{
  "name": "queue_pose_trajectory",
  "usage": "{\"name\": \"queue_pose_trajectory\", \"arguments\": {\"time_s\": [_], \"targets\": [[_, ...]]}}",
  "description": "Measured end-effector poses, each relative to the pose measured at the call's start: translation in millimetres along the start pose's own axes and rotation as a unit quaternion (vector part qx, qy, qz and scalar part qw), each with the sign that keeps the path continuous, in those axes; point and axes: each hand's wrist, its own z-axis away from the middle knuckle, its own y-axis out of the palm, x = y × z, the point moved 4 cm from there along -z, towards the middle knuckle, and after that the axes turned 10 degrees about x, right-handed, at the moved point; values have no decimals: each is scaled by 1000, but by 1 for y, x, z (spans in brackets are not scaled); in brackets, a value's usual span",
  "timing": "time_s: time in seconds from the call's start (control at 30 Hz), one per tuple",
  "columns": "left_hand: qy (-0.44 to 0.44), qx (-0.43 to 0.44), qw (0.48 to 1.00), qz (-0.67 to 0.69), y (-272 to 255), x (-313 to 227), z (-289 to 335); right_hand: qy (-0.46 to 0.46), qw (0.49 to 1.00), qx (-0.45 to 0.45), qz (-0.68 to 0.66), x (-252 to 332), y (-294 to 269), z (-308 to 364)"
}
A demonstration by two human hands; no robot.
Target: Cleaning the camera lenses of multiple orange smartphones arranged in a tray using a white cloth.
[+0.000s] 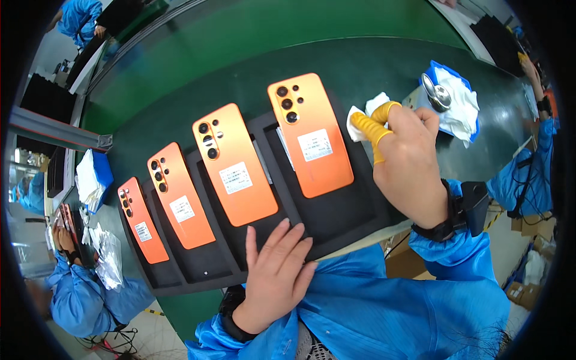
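Observation:
Several orange smartphones lie back-up in a row on a black foam tray (354, 216), each with a white label. My left hand (276, 273) rests flat on the tray's near edge, fingers stretched out, its tips by the lower end of the third phone (231, 150) from the left. To the right of the rightmost phone (309, 114), my right hand (408, 156) pinches a folded white wipe (357, 125). Yellow finger cots cover the pinching fingers. At the left of the tray lie the smallest-looking phone (143, 222) and another phone (180, 198).
A blue box of white wipes (459, 105) with a small silver-topped bottle (441, 99) stands right on the green table (384, 60). Another blue wipe box (102, 171) and a clear plastic bag (109, 261) lie left. A co-worker (84, 300) sits at the left.

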Motion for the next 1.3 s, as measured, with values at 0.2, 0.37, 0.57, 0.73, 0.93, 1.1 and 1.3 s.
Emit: {"name": "queue_pose_trajectory", "arguments": {"time_s": [0.2, 0.37, 0.57, 0.73, 0.93, 1.1, 1.3], "targets": [[11, 27, 999, -20, 5, 10, 2, -72, 997, 9, -1, -2, 26, -36], [25, 28, 999, 32, 3, 16, -3, -102, 995, -11, -7, -3, 49, -59], [19, 49, 992, 116, -1, 23, -2, -122, 992, 43, -8, 1, 62, -56], [-14, 43, 985, 165, -5, 27, -2, -127, 988, 90, -17, 13, 59, -37], [-17, 52, 985, 164, -6, 27, -4, -119, 983, 140, -29, 21, 44, -11], [-25, 56, 986, 157, -6, 27, -6, -93, 982, 156, -57, 3, 38, -25], [-30, 47, 987, 149, -4, 27, -6, -101, 992, 45, -53, -5, 45, -60]]}}
